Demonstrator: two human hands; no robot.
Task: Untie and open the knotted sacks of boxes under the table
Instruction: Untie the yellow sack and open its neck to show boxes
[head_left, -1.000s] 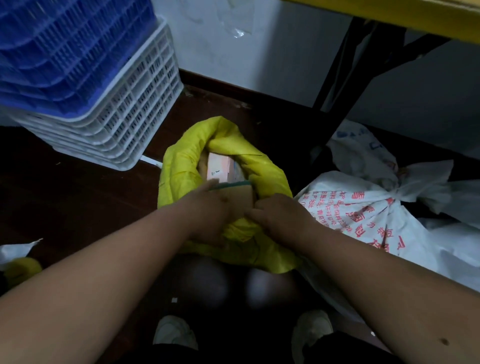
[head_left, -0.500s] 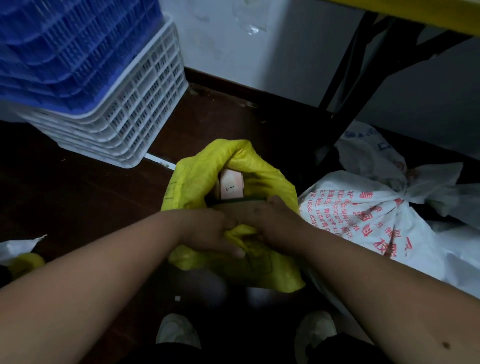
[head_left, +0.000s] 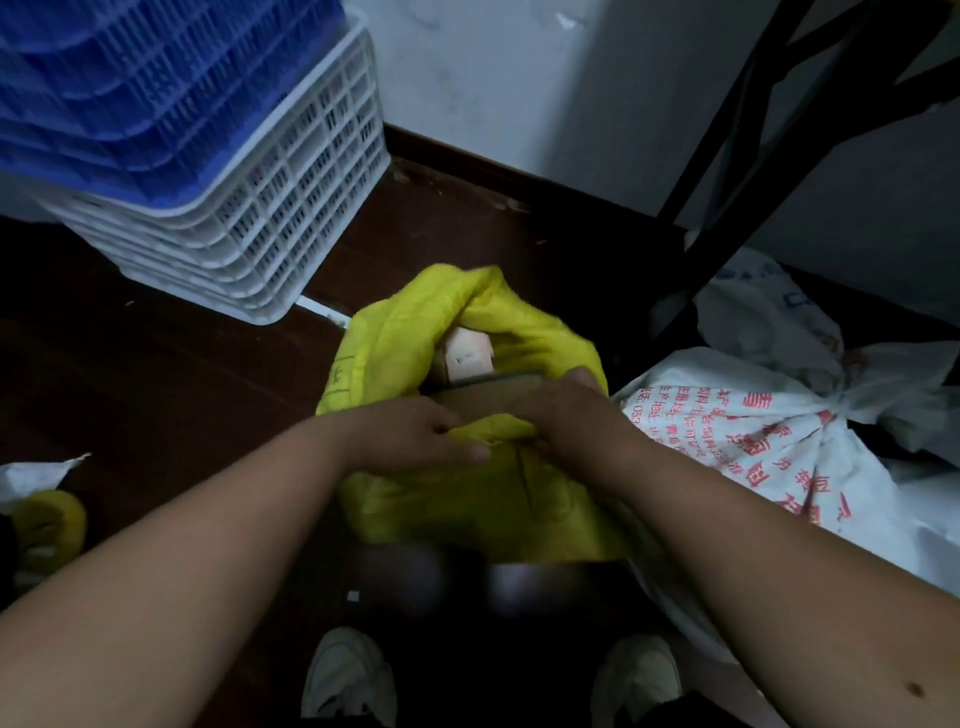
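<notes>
Gripping the yellow sack's (head_left: 467, 499) near rim, left hand (head_left: 415, 441) and right hand (head_left: 566, 421) part it; pink box (head_left: 467, 356) half hidden.

Yellow sack (head_left: 467, 499): woven plastic cloth, faintly glossy, creased, fine weave.
Pink box (head_left: 470, 358) in its mouth: card, matt, smooth, with a small printed label.
Brown box (head_left: 498, 397) beside it: cardboard, dull.
White sack (head_left: 737, 447): woven plastic, slight sheen, crumpled, red print.
White crates (head_left: 291, 208): moulded plastic lattice, smooth, semi-gloss.
Blue crates (head_left: 130, 88): same plastic, glossier.
Floor (head_left: 156, 374): dark wood, satin.
Table frame (head_left: 727, 156): black metal, matt.
Wall (head_left: 519, 78): painted, matt, scuffed.
</notes>
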